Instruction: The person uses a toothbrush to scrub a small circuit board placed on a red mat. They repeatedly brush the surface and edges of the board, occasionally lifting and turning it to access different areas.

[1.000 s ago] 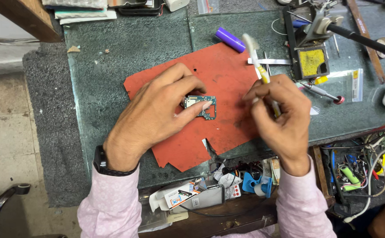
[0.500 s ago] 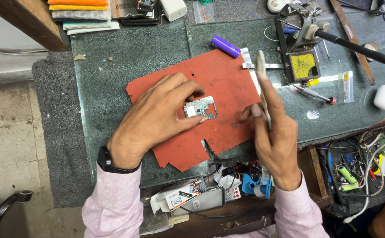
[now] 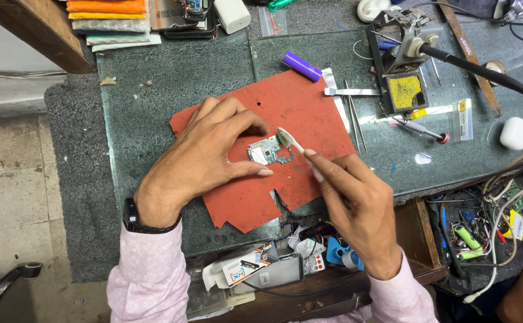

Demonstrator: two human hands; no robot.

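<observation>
Toothbrush (image 3: 289, 139) lowered, head up-left on circuit board (image 3: 270, 151)

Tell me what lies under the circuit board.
The circuit board lies on the red mat, which rests on the glass desktop. The left hand covers its left edge; nothing directly beneath shows.

bare green bench top (image 3: 171, 84) lies open left of my red rubber mat (image 3: 297, 107); tweezers (image 3: 354, 122) and soldering stand (image 3: 402, 66) crowd the right.

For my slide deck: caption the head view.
Left hand steadies small silver circuit board on red mat; right hand holds white toothbrush at it.
</observation>
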